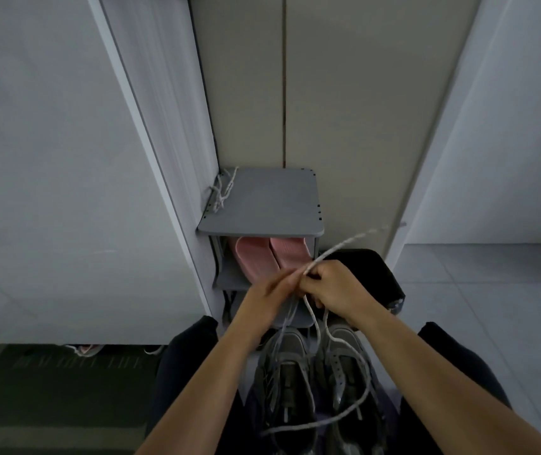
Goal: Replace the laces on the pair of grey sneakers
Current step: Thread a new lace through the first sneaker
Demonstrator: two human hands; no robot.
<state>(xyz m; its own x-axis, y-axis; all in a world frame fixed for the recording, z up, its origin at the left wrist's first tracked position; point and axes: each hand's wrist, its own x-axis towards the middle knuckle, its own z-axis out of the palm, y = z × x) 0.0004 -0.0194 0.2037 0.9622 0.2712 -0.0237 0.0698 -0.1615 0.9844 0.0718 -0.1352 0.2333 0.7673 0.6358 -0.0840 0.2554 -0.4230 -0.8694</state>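
2 hands, lace, 2 grey sneakers

Grey sneakers, white lace, pink slippers.

A grey shoe rack stands in a dim corner against far beige cupboard doors, white wall at left, pale tiled floor at right

Grey sneakers paired (toes away); white lace seemingly loose.
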